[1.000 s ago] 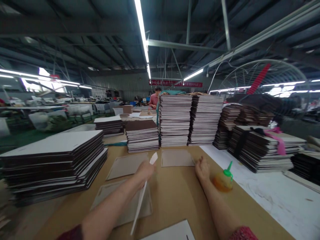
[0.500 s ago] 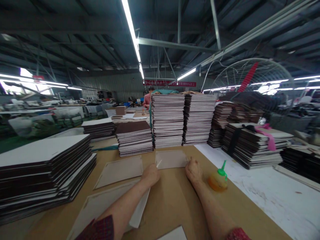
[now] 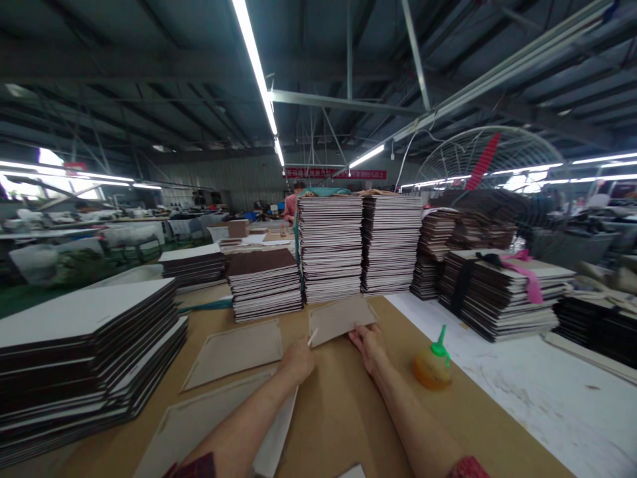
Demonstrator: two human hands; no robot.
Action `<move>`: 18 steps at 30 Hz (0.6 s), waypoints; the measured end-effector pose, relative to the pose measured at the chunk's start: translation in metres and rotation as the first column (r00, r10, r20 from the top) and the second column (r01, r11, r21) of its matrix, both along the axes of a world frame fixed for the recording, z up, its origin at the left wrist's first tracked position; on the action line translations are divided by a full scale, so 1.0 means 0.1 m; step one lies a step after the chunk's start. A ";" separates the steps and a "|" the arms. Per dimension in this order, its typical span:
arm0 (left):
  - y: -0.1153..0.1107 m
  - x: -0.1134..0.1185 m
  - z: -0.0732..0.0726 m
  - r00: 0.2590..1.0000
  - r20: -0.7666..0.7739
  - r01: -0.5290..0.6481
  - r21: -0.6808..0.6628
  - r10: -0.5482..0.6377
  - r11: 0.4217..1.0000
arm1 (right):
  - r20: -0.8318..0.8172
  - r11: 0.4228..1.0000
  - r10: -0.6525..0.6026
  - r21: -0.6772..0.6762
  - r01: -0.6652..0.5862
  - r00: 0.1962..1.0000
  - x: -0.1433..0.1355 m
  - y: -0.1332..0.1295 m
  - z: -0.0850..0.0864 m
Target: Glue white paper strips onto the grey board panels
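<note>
Left stack [image 3: 84,345]: flat boards piled at the left edge of the frame, white faces up, squared so they sit steady on the desk [image 3: 343,411].
Grey sheets: one sheet [image 3: 236,352] lies flat left of centre, a larger one [image 3: 199,415] nearer the lower left, spread singly, likely for easy picking.
Left hand [image 3: 298,358]: grip closed on a thin white strip [image 3: 276,435] that runs back under the forearm.
Card [image 3: 341,317]: centre of the frame, near edge tipped up off the desk.
Right hand [image 3: 365,345]: grip pinching the card's near edge, lifting it.
Glue bottle [image 3: 432,365]: upright, green nozzle, just right of the right hand, within reach.
Tall stacks [image 3: 361,242]: behind the card, upper centre.
Writing: red banner [image 3: 336,174] far back; its characters are too small to read.
</note>
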State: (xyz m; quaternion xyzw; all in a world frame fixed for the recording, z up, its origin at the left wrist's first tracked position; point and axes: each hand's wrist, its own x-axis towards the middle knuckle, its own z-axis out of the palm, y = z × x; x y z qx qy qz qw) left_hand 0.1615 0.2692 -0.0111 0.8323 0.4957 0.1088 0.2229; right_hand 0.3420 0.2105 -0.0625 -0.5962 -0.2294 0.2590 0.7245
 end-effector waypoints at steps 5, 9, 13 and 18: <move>-0.04 -0.02 0.02 0.995 0.076 -0.059 -0.049 0.062 0.997 | 0.020 1.000 0.029 -0.003 -0.029 0.999 -0.05 0.03 0.01; -0.13 -0.15 0.25 0.950 0.227 -0.204 -0.076 0.216 0.976 | 0.253 0.999 -0.047 0.018 0.044 0.966 -0.07 -0.08 0.17; -0.36 -0.43 0.62 0.821 0.485 -0.264 -0.145 0.301 0.954 | 0.597 0.980 -0.134 0.197 0.017 0.791 -0.28 -0.28 0.53; -0.76 -0.97 0.99 0.536 0.738 -0.292 -0.294 0.410 0.910 | 0.835 0.919 -0.244 0.361 -0.158 0.493 -0.68 -0.56 0.96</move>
